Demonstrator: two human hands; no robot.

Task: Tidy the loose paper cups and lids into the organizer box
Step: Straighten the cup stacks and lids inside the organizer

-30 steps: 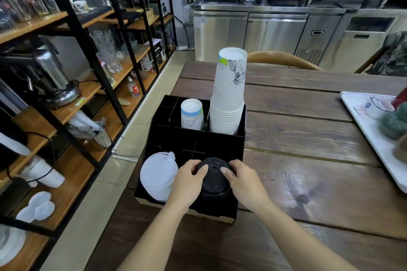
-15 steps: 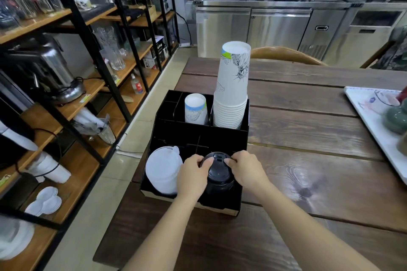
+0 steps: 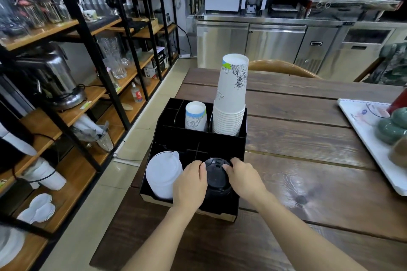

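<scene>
A dark plank desk [image 3: 308, 138] stands in a café workroom, with black-framed wooden shelves [image 3: 66, 28] to the left and steel cabinets [image 3: 275, 44] behind. A white tray [image 3: 365, 134] sits at the desk's right edge. The black organizer [image 3: 198, 138] rests at the desk's left edge: a tall cup stack [image 3: 231, 99] fills its far right compartment, a short cup [image 3: 195, 115] stands just left of it, and white lids [image 3: 164, 174] lean in the near left compartment. Both forearms reach forward from below. The left hand [image 3: 190, 182] and right hand [image 3: 243, 177] curl around a stack of black lids [image 3: 217, 177] in the near right compartment, fingertips pressing its rim from either side.
</scene>
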